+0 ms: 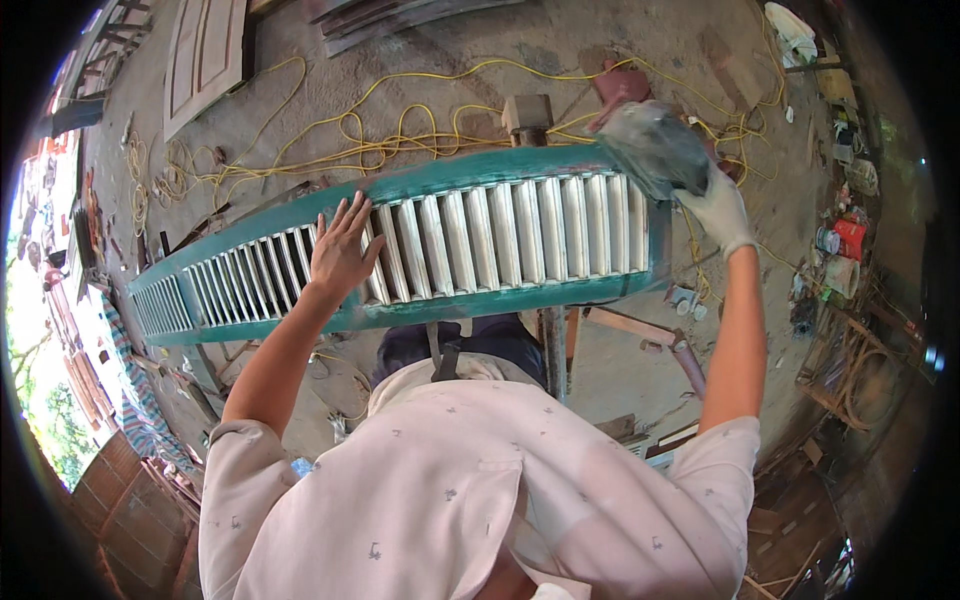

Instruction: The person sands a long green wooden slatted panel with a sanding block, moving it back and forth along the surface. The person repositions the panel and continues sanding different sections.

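In the head view, one long louvred shutter (pixel 450 245) with a teal frame and pale slats lies across the picture just in front of the person's chest, on what seems to be a narrow stand whose wooden post (pixel 527 115) shows beyond the far rail. Its long axis runs side to side under both hands, from far out past the left hand to just under the right hand, where it ends.

The left hand (pixel 342 250) is bare and lies flat on the slats with fingers spread, pressing rather than gripping anything. It rests left of the middle of the shutter, so most of the untouched length stretches away to that hand's outer side.

The right hand (pixel 718 205) wears a whitish glove and is closed around one grey power tool (pixel 655 148), blurred so that its kind cannot be told for sure; it looks like a sander. The tool sits on the far rail at the shutter's right end, just beyond the gloved hand.

Beyond both hands, yellow cable (pixel 400 135) loops in many coils over the concrete floor (pixel 560 45). A separate wooden door panel (pixel 205 55) lies far beyond the left hand. Paint cans (pixel 842 255) stand out past the right hand.
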{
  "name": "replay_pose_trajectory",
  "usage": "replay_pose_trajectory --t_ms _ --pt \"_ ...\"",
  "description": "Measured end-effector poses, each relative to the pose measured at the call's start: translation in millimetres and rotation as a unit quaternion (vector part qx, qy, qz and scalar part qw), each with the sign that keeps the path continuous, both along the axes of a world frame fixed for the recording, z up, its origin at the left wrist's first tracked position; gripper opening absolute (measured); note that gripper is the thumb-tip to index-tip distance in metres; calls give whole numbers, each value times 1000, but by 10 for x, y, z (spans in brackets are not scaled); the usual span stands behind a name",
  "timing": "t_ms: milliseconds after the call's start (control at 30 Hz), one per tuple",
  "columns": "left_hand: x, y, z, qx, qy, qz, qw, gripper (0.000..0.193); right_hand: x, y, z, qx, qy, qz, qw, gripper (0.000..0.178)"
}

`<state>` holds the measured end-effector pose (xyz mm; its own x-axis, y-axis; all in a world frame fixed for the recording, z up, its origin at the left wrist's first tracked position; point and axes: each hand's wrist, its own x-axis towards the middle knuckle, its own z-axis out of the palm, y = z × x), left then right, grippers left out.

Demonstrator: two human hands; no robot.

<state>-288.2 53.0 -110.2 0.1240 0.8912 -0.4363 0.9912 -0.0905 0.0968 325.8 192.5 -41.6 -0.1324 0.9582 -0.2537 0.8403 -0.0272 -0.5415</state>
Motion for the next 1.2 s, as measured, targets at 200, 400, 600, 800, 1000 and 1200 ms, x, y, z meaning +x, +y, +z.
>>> replay_pose_trajectory --t_ms 200,400,600,800,1000,1200 --pt "10 -805 112 97 -109 88 985 76 -1004 586 360 -66 -257 221 938 81" --pt "-99 -2019 107 147 -164 260 940 54 -1992 614 247 -60 -251 306 916 73" --pt "-283 -2444 86 181 -210 369 887 40 -3057 512 265 -69 -252 359 896 70" --pt "-723 -2348 60 201 -242 433 844 37 -4205 275 257 -50 -227 371 899 66" --pt "-1199 -2403 1 182 -246 430 850 35 -5301 91 174 -52 -192 372 907 61" --pt "-1651 -2381 16 181 -247 421 854 33 -5871 -331 397 -67 -122 201 970 77"
